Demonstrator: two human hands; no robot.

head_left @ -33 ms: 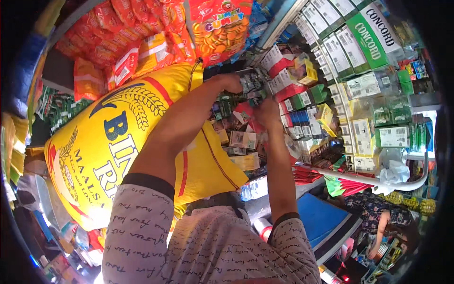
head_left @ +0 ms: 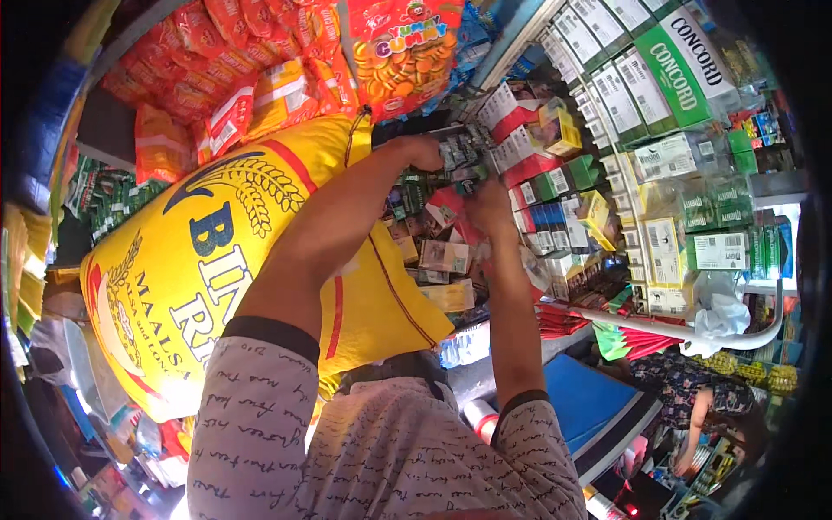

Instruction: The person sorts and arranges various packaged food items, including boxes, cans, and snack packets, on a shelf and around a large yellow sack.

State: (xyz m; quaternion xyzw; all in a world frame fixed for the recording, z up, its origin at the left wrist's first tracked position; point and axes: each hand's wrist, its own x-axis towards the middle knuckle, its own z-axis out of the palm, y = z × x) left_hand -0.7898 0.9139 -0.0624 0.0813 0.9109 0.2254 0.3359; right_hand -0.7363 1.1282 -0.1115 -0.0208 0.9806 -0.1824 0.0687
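Observation:
Both my arms reach forward into a crowded shelf of small boxes and packs. My left hand is closed at the left edge of a dark, shiny plastic-wrapped pack, its fingertips partly hidden. Just to the right and nearer, my right hand has curled fingers by the lower end of that pack; what they grip is hard to make out. Below the hands lie a red-and-white box and a pale small box. A large yellow rice sack stands against my left arm.
Orange and red snack bags hang at the upper left. Cigarette cartons fill the rack on the right, behind a white metal rail. A blue-topped surface lies at lower right, near another person in a dark patterned top.

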